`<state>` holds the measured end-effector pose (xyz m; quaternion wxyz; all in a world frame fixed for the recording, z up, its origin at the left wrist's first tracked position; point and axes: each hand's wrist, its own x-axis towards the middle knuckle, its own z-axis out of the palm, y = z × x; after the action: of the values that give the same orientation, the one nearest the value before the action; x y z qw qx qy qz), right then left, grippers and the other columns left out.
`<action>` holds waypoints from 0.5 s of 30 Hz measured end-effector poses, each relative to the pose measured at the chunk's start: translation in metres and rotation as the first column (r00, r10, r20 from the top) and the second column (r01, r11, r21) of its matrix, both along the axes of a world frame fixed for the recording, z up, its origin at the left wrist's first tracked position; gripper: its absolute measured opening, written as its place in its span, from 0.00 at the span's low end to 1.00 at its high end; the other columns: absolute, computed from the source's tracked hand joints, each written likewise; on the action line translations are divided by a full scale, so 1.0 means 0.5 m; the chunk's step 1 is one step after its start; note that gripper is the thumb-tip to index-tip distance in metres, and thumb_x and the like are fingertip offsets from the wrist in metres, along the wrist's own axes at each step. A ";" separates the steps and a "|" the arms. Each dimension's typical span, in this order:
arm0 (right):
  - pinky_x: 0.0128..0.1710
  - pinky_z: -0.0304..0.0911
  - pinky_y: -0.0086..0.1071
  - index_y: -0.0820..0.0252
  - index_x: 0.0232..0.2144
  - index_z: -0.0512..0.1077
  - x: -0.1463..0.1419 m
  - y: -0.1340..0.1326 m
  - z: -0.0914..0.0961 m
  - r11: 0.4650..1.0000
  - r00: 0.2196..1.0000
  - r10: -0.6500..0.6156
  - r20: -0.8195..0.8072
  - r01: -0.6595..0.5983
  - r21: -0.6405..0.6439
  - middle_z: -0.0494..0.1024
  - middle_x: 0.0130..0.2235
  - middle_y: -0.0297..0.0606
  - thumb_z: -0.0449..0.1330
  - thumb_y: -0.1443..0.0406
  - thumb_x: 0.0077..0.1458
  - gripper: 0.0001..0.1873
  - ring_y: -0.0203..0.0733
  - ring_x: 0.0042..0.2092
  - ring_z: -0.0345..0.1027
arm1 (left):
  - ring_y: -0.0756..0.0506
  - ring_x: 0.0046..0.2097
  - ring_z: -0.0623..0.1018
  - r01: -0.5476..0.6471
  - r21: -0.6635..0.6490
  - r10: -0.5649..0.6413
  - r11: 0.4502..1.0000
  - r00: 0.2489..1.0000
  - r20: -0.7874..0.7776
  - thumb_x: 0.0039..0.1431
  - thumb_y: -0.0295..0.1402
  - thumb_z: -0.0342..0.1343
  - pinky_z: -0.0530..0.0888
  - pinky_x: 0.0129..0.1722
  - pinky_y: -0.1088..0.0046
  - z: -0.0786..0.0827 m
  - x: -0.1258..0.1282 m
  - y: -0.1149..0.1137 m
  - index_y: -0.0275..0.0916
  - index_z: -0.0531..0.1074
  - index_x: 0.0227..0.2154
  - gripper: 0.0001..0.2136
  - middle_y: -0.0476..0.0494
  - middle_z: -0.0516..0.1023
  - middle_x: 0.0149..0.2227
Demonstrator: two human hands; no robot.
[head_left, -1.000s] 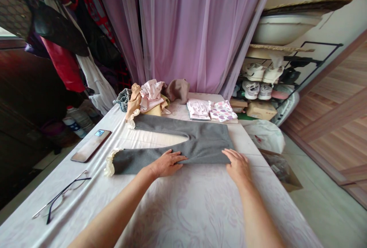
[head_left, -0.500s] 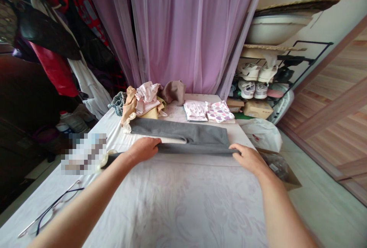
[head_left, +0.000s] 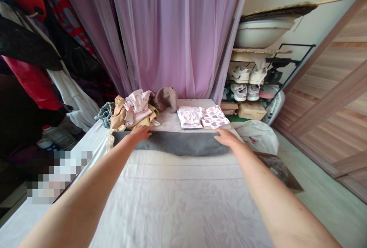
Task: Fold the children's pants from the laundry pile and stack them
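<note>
Dark grey trousers [head_left: 180, 143] lie folded lengthwise into a long strip across the bed, one leg over the other. Pale ruffled cuffs [head_left: 110, 141] show at their left end. My left hand [head_left: 140, 133] is closed on the far edge of the strip, towards its left end. Near the waist end, my right hand [head_left: 225, 138] pinches the same far edge. Just beyond the trousers, two small folded garments lie side by side, a pale pink one [head_left: 189, 117] and a white one with purple and pink shapes [head_left: 215, 117].
A loose heap of clothes [head_left: 137, 104] sits at the far left of the bed [head_left: 177, 202], beside a brown garment [head_left: 166, 99]. Purple curtains [head_left: 172, 38] hang behind. To the right stand a shoe rack [head_left: 298, 62] and a white plastic bag [head_left: 258, 135].
My hands have moved away from me, carrying the near trouser leg over onto the far one. The camera view has shifted, and the glasses at lower left no longer show.
</note>
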<state>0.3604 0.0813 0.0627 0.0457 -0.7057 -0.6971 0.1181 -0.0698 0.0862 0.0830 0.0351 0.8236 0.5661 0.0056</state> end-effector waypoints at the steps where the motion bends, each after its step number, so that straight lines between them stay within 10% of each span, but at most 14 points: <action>1: 0.45 0.65 0.31 0.57 0.51 0.74 0.005 0.005 -0.004 1.000 1.000 0.010 -0.011 -0.010 -0.021 0.78 0.50 0.42 0.58 0.63 0.54 0.21 0.45 0.48 0.73 | 0.39 0.44 0.77 -0.007 -0.020 0.007 1.000 1.000 -0.022 0.62 0.36 0.49 0.71 0.47 0.62 -0.004 -0.005 0.002 0.35 0.75 0.38 0.12 0.37 0.79 0.39; 9: 0.44 0.68 0.35 0.58 0.39 0.80 0.027 0.034 0.002 0.987 0.999 0.038 -0.013 -0.040 -0.154 0.82 0.43 0.43 0.64 0.63 0.45 0.16 0.50 0.44 0.75 | 0.38 0.44 0.78 -0.030 -0.127 0.011 0.991 0.989 -0.145 0.55 0.38 0.58 0.71 0.47 0.59 0.011 -0.053 -0.007 0.37 0.76 0.40 0.13 0.39 0.79 0.38; 15: 0.42 0.67 0.29 0.57 0.50 0.75 0.008 -0.009 0.009 0.992 0.999 0.042 -0.008 -0.043 -0.122 0.80 0.47 0.40 0.61 0.68 0.46 0.25 0.43 0.44 0.75 | 0.37 0.44 0.77 -0.092 -0.092 0.066 0.992 0.964 -0.257 0.51 0.38 0.59 0.69 0.48 0.59 0.050 -0.112 -0.048 0.38 0.76 0.33 0.09 0.40 0.79 0.35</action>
<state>0.3645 0.0766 0.0671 0.0019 -0.6919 -0.7033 0.1635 -0.1256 0.0621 0.1082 0.0046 0.7914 0.5978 -0.1277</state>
